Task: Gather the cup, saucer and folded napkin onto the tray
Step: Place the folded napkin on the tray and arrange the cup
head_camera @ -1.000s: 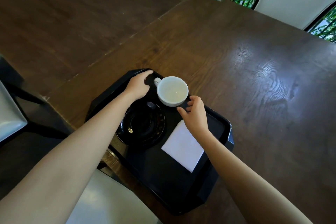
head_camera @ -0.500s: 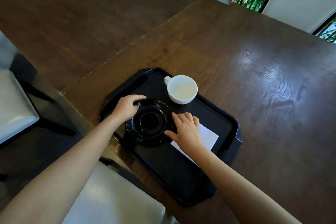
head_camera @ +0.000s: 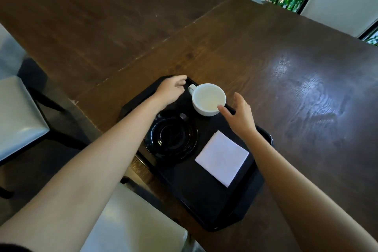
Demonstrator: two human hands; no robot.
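A black tray lies at the near edge of the wooden table. On it stand a white cup at the far end, a black saucer near the left rim, and a folded white napkin to the right. My left hand hovers just left of the cup's handle, fingers loosely curled, holding nothing. My right hand is spread open beside the cup's right side, its thumb close to the cup's wall.
The dark wooden table stretches far and right of the tray. A second table adjoins at the left. White-cushioned chairs stand left and below. A window with plants is at the back.
Both hands have left the saucer and moved up to either side of the cup. The napkin, half covered before, now lies fully exposed.
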